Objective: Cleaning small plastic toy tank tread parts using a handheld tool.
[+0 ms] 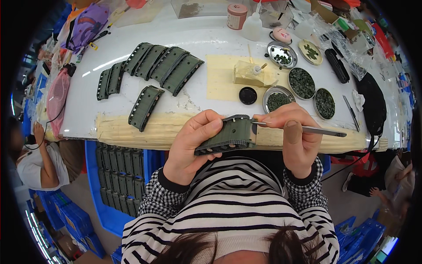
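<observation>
My left hand (187, 143) grips a dark green, slightly curved plastic part (227, 135) with toothed long edges and a small round hole. Its thumb lies on top, and the other fingers go underneath. In my right hand (299, 143) are metal tweezers (325, 131), whose tips reach the part's right end; whether they pinch a small piece there, I cannot make out. A similar green part (146, 108) lies alone on the table. Behind it, several more green parts (169, 66) stand in a slanting row.
Round dishes of small dark green pieces (301, 82) stand at the right, near a yellowish block (252, 73) and a black lid (248, 95). Yellowish tape (127, 130) covers the table's front edge. A blue crate (112, 218) at lower left holds similar parts. A person (41, 165) sits left.
</observation>
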Motion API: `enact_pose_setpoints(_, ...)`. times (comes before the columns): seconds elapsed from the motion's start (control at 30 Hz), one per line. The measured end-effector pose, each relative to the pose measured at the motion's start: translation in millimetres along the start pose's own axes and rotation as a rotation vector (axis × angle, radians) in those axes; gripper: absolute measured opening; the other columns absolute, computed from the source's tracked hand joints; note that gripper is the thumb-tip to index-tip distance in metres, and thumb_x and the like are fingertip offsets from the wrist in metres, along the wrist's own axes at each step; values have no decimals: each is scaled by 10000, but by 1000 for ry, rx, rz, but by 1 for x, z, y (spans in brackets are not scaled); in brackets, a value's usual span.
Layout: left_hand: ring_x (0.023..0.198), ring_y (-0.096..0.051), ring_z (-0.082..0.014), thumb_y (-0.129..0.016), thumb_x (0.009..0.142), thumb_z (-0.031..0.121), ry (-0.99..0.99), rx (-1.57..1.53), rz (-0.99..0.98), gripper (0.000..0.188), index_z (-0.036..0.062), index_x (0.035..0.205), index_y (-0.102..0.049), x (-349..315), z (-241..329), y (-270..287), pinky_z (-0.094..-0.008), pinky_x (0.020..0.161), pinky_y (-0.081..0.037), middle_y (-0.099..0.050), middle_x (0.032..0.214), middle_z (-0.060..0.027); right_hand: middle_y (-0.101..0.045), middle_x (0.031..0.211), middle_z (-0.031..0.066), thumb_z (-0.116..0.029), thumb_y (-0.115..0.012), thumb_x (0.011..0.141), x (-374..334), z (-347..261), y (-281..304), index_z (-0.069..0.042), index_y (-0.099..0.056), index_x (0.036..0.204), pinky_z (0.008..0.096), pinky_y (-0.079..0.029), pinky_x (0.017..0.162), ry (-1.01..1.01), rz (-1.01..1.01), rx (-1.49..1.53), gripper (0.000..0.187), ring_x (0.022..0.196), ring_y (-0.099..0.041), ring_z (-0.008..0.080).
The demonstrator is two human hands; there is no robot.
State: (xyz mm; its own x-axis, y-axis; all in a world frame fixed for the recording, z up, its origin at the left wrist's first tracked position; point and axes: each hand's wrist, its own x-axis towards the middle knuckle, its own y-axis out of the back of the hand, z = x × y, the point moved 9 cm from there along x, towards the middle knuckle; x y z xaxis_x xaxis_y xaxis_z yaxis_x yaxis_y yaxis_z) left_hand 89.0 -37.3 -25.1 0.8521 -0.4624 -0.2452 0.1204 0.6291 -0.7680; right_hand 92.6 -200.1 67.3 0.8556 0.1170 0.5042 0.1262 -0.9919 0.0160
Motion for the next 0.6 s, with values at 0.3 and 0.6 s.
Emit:
enact_pose_setpoints(0.3,455,-479,-64,-499,981,195,33,-114,-126,165,32,963,-483,4,1,-10,-150,352,-366,-598,864,-120,-690,910,149,-241,-479,1002,12,-15,1,16,-642,970,299,-490,748,82,16,74,305,818,-609,180)
enact_pose_setpoints(0.6,450,-472,-102,-476,992,236,46,-640,-719,204,34,986,-449,0,-25,-36,-207,389,-379,-592,969,-158,-654,1066,190,-217,-648,905,-4,-51,-23,27,-640,1091,303,-545,756,281,-263,-72,307,883,-665,255)
